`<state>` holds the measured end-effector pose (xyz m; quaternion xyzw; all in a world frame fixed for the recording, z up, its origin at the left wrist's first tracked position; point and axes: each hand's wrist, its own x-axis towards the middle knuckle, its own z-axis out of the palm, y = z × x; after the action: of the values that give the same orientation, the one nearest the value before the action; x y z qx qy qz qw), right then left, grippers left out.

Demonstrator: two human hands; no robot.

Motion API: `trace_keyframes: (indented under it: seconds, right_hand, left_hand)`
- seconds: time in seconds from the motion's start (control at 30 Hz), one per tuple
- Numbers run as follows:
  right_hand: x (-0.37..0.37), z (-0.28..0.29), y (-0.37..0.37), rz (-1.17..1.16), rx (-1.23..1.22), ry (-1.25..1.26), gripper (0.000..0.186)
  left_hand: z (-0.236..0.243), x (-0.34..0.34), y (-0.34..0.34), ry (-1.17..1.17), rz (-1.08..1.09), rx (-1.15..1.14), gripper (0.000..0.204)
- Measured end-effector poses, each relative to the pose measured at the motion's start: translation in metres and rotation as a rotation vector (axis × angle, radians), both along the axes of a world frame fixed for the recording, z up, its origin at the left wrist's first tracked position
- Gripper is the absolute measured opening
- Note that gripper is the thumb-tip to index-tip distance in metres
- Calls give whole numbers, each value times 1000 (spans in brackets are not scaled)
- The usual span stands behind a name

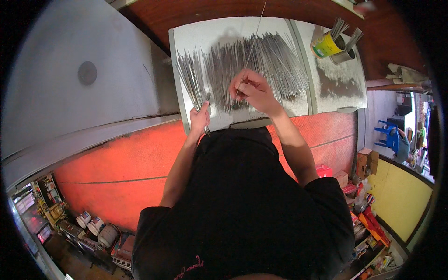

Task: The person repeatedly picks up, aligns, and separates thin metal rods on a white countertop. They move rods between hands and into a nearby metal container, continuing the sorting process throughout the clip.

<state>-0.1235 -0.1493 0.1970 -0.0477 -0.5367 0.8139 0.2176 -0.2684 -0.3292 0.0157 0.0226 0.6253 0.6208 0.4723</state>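
Skewers: thin metal rods spread on the grey tray, just beyond both sets of fingers.
Left hand: clenched round a bundle.
Right hand: pinching one rod — it could slip and scatter the rest.

It looked like a small street-side workshop or stall: a metal surface was spread with thin steel rods, tins held more, and stacked goods crowded nearby.

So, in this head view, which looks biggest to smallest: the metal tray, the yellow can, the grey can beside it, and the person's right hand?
1. Metal tray, by far the largest.
2. Right hand.
3. Yellow can.
4. Grey can, though it is partly hidden behind the yellow one, so those two are unsure.
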Motion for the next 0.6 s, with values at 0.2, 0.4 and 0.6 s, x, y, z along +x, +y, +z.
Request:
trace_keyframes:
  seconds: [0.2,0.4,0.6]
  right_hand:
    - [-1,12,-1,25,117,-38,5]
    - [-3,10,-1,-36,-35,-78,8]
    - [6,17,-4,-120,-216,-115,10]
  left_hand:
    - [2,-2,2,-4,-15,1,42]
    - [-1,-3,2,0,2,28,35]
    - [15,2,8,3,-41,-25,36]
